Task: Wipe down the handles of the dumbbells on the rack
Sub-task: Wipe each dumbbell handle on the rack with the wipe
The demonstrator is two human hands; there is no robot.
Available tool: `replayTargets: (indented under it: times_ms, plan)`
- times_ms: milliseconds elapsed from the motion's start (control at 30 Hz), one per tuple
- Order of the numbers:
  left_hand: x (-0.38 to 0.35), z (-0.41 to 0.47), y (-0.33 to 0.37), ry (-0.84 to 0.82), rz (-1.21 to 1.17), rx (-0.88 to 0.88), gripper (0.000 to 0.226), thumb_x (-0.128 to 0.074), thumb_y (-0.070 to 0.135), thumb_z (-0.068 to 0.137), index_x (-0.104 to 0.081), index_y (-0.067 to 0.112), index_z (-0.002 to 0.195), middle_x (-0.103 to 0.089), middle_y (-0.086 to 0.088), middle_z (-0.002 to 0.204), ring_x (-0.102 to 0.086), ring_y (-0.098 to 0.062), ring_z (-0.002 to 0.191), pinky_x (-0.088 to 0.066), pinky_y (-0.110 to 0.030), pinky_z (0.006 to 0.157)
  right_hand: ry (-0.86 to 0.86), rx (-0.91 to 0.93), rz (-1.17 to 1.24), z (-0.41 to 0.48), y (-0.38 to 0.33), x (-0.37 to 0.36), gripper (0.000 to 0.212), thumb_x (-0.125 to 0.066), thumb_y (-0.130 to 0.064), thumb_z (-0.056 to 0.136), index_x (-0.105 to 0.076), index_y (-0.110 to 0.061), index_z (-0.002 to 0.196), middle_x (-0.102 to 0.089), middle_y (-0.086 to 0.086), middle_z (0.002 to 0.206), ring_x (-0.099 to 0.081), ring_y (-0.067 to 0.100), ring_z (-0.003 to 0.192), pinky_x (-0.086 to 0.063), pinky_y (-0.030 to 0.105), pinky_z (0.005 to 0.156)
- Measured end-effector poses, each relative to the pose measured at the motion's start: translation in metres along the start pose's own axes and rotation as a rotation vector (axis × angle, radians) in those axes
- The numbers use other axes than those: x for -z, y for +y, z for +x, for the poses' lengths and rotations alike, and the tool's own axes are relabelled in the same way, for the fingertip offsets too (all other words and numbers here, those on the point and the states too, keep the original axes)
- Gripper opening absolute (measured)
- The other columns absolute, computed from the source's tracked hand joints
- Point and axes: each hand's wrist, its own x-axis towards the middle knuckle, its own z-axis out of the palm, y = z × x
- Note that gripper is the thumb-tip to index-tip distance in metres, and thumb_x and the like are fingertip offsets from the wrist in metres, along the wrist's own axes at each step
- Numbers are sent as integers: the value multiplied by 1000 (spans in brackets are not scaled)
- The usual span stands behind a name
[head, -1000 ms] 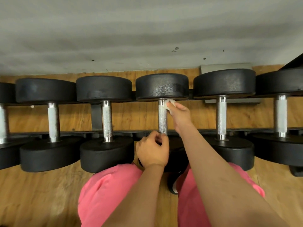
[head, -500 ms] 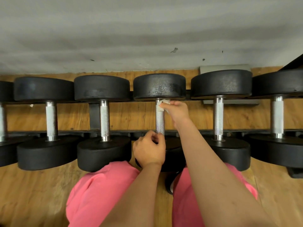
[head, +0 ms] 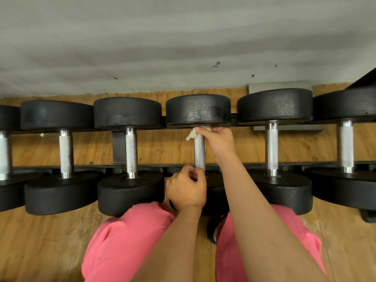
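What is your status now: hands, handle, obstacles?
Right hand holds white wipe at far end of handle. Left hand grips its near end. Nothing blocks the middle.

both arms come in from the bottom of the view, bare forearms nearly side by side, the right one stretched further out. right hand [head: 220, 140] is up at the far end of the handle [head: 199, 151], fingers curled over it with a white cloth [head: 192, 135] pinched under the fingertips. left hand [head: 186, 190] sits lower at the near end, back of the hand facing up, fingers curled in, thumb and fingertips pinching the handle. both wrists look pretty straight.
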Motion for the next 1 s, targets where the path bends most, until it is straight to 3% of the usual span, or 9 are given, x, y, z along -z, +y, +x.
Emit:
replayTargets:
  times_ms: [133,300,467,567,667,767,867,933,1000]
  plan:
    - [-2,1,-3,0,6,9,38,-27,57,75,-51,30,61,-59,10,61,-57,-20,70,-35,-30,67,159,64,-49,-2,5,-10,18,-79,-23,79,-69,-8,86,-68,-1,78,-63,8,71,-50,18,63]
    - [-3,1,-4,5,11,-9,37,-28,56,76,-51,30,62,-59,10,62,-56,-20,68,-30,-28,69,117,18,74,-1,12,-9,9,-75,-17,84,-69,-11,81,-64,-5,72,-56,2,65,-43,6,51]
    - [-3,1,-3,10,13,-14,36,-31,54,76,-53,29,63,-59,10,62,-55,-18,67,-27,-27,69,103,-80,234,5,17,-4,14,-75,-13,83,-67,-8,93,-69,3,95,-66,16,92,-52,21,80]
    - [0,0,1,26,-17,-20,33,-33,52,76,-51,29,61,-55,12,58,-50,-15,63,-28,-27,69,-4,-94,166,8,15,-2,18,-76,-10,81,-69,-7,97,-71,10,103,-67,26,104,-53,33,94]
    - [0,1,1,18,-15,-7,30,-35,51,76,-51,29,62,-56,11,60,-47,-15,65,-27,-27,69,0,-68,97,6,11,1,9,-74,-9,83,-67,-14,85,-70,3,93,-68,22,99,-55,27,87]
    - [0,1,0,7,-6,-4,32,-31,53,74,-50,30,63,-59,10,62,-52,-16,68,-24,-25,71,36,-65,167,1,11,5,4,-69,-6,87,-67,-7,91,-70,8,100,-67,16,92,-56,18,74]
    - [-2,1,-1,4,-3,-5,35,-29,55,74,-50,30,63,-59,10,62,-55,-17,69,-25,-24,72,-50,-61,66,0,12,1,9,-73,-13,85,-66,-20,84,-70,0,93,-66,14,92,-55,22,80]
    - [-3,1,-2,3,-2,1,36,-29,55,75,-52,30,63,-59,10,62,-55,-16,70,-25,-24,73,-10,-60,42,1,11,-2,11,-76,-17,82,-66,-21,83,-69,-2,90,-65,14,94,-52,27,88]
    - [-3,1,-2,0,-2,2,36,-29,55,75,-52,30,63,-59,10,62,-55,-16,69,-27,-24,74,67,-51,105,4,14,-1,12,-76,-16,83,-65,-20,80,-68,-3,87,-63,11,90,-50,21,82]
